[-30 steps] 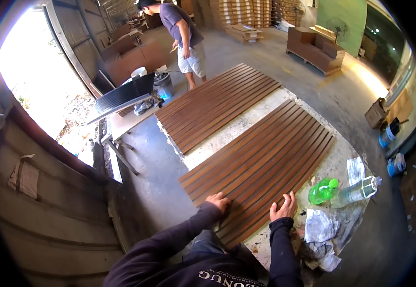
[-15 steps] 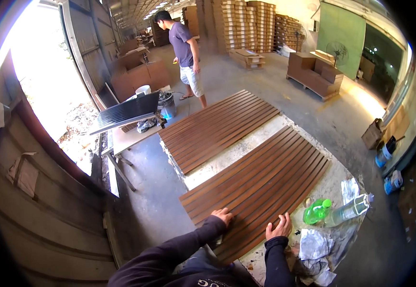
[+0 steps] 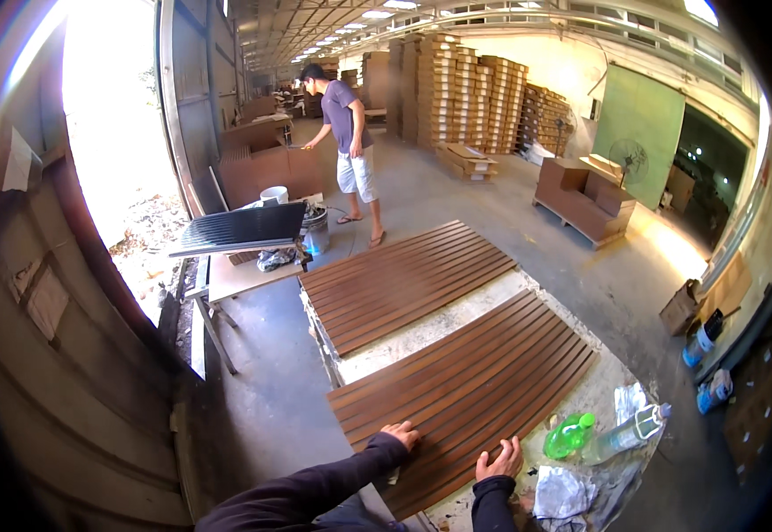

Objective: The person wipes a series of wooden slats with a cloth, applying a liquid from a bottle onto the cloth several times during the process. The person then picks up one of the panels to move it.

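Note:
A brown slatted wooden panel [image 3: 466,381] lies across the near part of a pale, stained worktable [image 3: 528,434]. My left hand [image 3: 401,434] rests on its slats near the left end, fingers laid over the surface. At the panel's near right edge is my right hand [image 3: 501,459], its thumb apart from its fingers and its fingertips along the edge. Neither hand has lifted the panel. Beyond it, a second slatted panel [image 3: 408,288] lies flat on the same table.
Right of my right hand are a green bottle [image 3: 570,436], a clear bottle [image 3: 621,436] and a white rag [image 3: 563,493]. A side table at left carries a dark ribbed panel [image 3: 239,229]; a bucket [image 3: 315,232] is beside it. A co-worker [image 3: 348,133] stands beyond.
My view has tilted upward, showing more of the ceiling. Both hands stay on the near panel. The co-worker's arm now reaches out to the left, toward brown boards.

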### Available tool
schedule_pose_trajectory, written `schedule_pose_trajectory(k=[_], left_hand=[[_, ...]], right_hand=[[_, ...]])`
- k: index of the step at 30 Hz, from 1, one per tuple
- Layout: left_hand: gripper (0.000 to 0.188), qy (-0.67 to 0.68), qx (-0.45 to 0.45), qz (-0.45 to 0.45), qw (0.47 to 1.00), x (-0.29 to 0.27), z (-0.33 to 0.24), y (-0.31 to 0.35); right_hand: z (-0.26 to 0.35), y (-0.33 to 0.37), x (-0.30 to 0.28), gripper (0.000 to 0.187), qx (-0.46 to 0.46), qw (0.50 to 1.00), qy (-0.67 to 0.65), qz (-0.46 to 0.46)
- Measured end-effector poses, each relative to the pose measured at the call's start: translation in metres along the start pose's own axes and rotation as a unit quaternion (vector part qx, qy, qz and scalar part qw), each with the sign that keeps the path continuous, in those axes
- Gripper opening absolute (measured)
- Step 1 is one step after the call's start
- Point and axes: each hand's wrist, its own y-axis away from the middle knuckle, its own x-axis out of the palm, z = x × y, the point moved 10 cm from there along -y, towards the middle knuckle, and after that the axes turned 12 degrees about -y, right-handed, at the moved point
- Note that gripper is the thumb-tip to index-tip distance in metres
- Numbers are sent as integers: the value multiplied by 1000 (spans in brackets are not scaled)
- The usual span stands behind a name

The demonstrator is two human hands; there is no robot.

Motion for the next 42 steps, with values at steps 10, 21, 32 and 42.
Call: schedule_pose_trajectory(k=[10,21,32,42], left_hand=[[14,25,-12,-24,999,-5,16,26],[14,19,-7,-49,999,-11,6,35],[17,31,-14,58,998,11,24,66],[15,19,4,5,1000,25,17,57]], right_hand=[[7,-4,2,51,-6,1000,-2,4],[12,-3,-5,50,-10,1000,4,-6],[11,-3,-6,50,-16,1000,9,-13],[-6,0,-1,52,-3,1000,5,2]])
